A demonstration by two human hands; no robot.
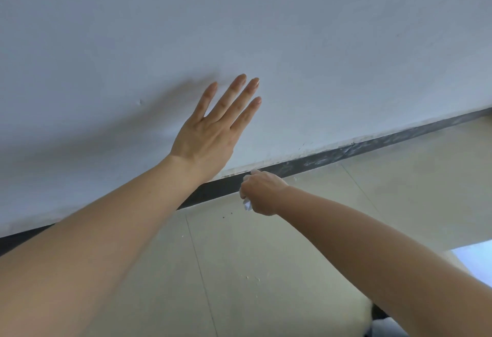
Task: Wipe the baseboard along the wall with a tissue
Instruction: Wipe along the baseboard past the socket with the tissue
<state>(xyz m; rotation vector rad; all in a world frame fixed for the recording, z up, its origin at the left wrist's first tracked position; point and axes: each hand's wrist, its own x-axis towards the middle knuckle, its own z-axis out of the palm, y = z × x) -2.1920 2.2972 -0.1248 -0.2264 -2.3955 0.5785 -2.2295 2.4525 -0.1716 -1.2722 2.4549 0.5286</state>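
A dark baseboard (346, 151) runs diagonally along the foot of the white wall (292, 30), from lower left up to the right edge. Its right stretch carries pale dusty smears; the part left of my right hand looks plain dark. My right hand (262, 192) is closed around a crumpled white tissue (247, 204) and presses it against the baseboard. Only a small bit of tissue shows below the fist. My left hand (213, 128) lies flat on the wall above the baseboard, fingers spread, holding nothing.
Pale floor tiles (279, 256) with thin joints lie below the baseboard, dotted with small white crumbs and dark specks. A bright patch of light (474, 262) falls on the floor at the right edge. A dark object shows at the bottom edge.
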